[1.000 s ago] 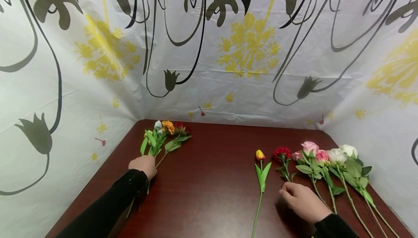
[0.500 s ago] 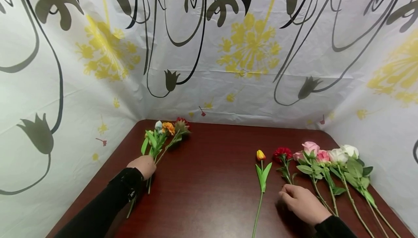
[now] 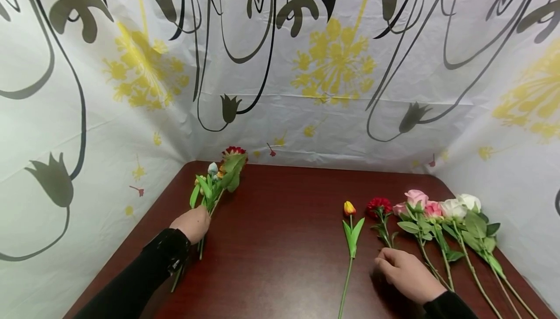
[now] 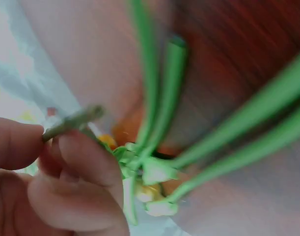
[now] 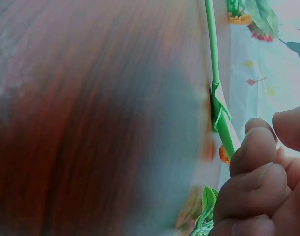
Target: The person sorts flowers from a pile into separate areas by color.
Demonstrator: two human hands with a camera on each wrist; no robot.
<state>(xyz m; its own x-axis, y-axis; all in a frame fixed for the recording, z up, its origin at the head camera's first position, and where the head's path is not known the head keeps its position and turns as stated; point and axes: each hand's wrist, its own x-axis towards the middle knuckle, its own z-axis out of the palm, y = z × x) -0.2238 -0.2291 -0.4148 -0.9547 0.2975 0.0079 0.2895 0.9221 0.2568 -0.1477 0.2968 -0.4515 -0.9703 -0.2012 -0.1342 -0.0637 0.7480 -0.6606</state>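
Note:
In the head view my left hand [image 3: 191, 223] pinches the stem of a red artificial flower [image 3: 234, 151] at the table's far left. The left wrist view shows the cut end of that stem [image 4: 73, 123] between thumb and fingers. Its broad leaf [image 3: 231, 175] overlaps an orange flower and pale blue tulip buds [image 3: 212, 168] lying there. My right hand [image 3: 407, 273] hangs low over the table, fingers loosely curled, holding nothing. Just beyond it lies a red carnation [image 3: 378, 206]; to its left lies a yellow-and-red tulip [image 3: 349, 208].
Pink roses [image 3: 416, 198] and white roses [image 3: 468, 203] lie in a row along the right side of the dark red-brown table [image 3: 280, 241]. A patterned white cloth [image 3: 271, 76] stands behind and at both sides. Green stems [image 4: 228, 142] lie beneath my left hand.
The red flower in my left hand has swung left and up, its head now beyond the table's back edge and its leaf over the orange flower. My right hand has barely moved.

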